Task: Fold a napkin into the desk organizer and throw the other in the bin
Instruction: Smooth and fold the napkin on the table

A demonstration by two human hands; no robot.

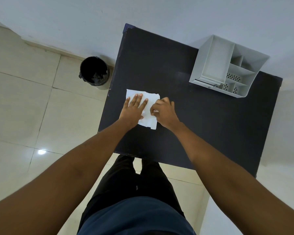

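Note:
A white napkin (pixel 152 99) lies flat on the dark table (pixel 202 126), near its left edge. My left hand (pixel 134 109) presses down on the napkin's left half with fingers spread. My right hand (pixel 163 111) pinches the napkin's right edge between thumb and fingers. The white desk organizer (pixel 215 65), with several compartments, stands at the table's far right corner. The bin (pixel 94 72), lined with a black bag, stands on the floor left of the table. Only one napkin is visible.
The table stands against a pale wall. Cream floor tiles (pixel 24 99) spread to the left around the bin. My legs are at the table's near edge.

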